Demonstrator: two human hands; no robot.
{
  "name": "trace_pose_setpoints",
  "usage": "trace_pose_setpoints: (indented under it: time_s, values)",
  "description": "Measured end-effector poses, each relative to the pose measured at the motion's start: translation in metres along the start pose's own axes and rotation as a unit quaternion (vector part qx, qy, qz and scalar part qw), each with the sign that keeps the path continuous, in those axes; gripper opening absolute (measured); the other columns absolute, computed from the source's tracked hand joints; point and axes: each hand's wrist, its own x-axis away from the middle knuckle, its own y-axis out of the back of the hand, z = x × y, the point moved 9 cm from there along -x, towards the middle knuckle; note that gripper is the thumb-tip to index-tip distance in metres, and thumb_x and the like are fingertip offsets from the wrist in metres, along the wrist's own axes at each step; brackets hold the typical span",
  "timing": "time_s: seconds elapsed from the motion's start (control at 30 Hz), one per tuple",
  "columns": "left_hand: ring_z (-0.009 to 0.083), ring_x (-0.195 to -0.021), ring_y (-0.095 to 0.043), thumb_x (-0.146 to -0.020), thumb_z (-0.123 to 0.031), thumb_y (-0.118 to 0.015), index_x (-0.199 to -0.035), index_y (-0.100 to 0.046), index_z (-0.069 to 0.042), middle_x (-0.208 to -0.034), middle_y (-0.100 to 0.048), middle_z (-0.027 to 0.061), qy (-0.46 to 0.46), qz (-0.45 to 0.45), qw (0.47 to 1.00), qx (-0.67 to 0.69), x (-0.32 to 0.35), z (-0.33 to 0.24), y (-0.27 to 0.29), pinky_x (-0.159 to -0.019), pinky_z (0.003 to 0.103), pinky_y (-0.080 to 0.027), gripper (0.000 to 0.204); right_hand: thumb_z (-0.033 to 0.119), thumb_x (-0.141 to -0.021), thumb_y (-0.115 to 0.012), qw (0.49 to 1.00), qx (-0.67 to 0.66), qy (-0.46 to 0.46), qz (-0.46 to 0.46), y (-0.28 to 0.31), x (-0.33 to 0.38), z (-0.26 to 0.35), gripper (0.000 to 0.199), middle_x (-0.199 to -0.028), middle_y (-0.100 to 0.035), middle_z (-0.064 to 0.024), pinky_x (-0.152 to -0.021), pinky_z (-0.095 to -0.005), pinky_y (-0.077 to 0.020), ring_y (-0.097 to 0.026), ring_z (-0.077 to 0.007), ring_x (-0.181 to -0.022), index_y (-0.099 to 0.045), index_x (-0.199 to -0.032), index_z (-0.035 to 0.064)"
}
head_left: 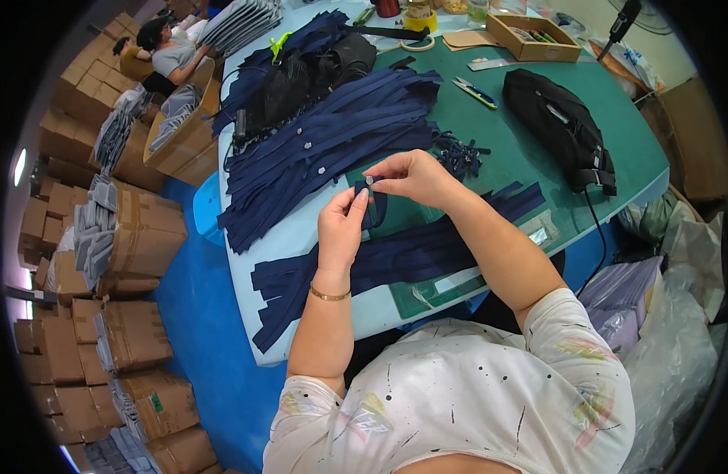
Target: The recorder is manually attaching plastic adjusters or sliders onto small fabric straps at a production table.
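Right at the fingertips: a small silvery metal piece (369,181), pinched between the right hand's (414,178) thumb and finger, while the left hand's (342,229) thumb and forefinger pinch a narrow navy fabric strip (378,210) just beside it. Looks like the metal being worked onto that strip; the next move seems to call for steady pinches and careful lining up. Below, a flat bundle of navy strips (388,259); beyond, a black fabric bag (549,126) with pale marks, too small to read. Letter-like print on the white patterned shirt (459,395), unclear.
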Motion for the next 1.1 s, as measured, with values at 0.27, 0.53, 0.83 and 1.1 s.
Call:
trace_pose_setpoints:
  time_s: [0.27, 0.53, 0.83, 1.1]
  values:
    - [0.0033, -0.064, -0.042, -0.092, -0.021, -0.055, -0.081, -0.063, 0.0, -0.069, -0.054, -0.0042, -0.012, 0.021, 0.997, -0.072, 0.0, -0.001, 0.002, -0.057, 0.02, -0.034, 0.025, 0.007, -0.076, -0.07, 0.999, 0.018, 0.027, 0.018, -0.002, 0.0, 0.003, 0.023, -0.084, -0.068, -0.0042, -0.067, -0.0222, -0.0464, -0.059, -0.0076, -0.074, -0.068, -0.1, 0.0039]
    - [0.0019, -0.065, -0.042, -0.091, -0.019, -0.057, -0.081, -0.063, -0.001, -0.071, -0.054, -0.0057, 0.02, 0.038, 0.998, -0.047, 0.001, 0.003, -0.004, -0.057, 0.018, -0.034, 0.021, 0.008, -0.075, -0.071, 0.999, 0.008, 0.047, 0.009, 0.0, -0.002, 0.0, 0.025, -0.081, -0.067, -0.0055, -0.065, -0.0228, -0.0471, -0.059, -0.0094, -0.072, -0.068, -0.099, 0.0027]
    - [0.0023, -0.074, -0.052, -0.091, -0.013, -0.056, -0.092, -0.065, -0.001, -0.084, -0.062, -0.0022, 0.055, 0.089, 0.994, 0.027, 0.002, 0.01, -0.011, -0.066, 0.017, -0.04, 0.015, 0.008, -0.075, -0.071, 0.998, 0.03, 0.056, 0.024, -0.002, -0.001, 0.004, 0.026, -0.083, -0.067, -0.0048, -0.065, -0.0234, -0.0472, -0.059, -0.0091, -0.073, -0.069, -0.101, 0.0061]
    - [0.0022, -0.073, -0.051, -0.093, -0.015, -0.054, -0.089, -0.064, -0.002, -0.082, -0.061, -0.003, 0.062, 0.081, 0.994, 0.046, 0.002, 0.014, -0.005, -0.065, 0.017, -0.04, 0.017, 0.006, -0.075, -0.071, 0.999, -0.016, 0.039, 0.018, -0.003, -0.001, 0.002, 0.025, -0.082, -0.064, -0.0023, -0.069, -0.0218, -0.0475, -0.058, -0.0082, -0.074, -0.066, -0.1, 0.0051]
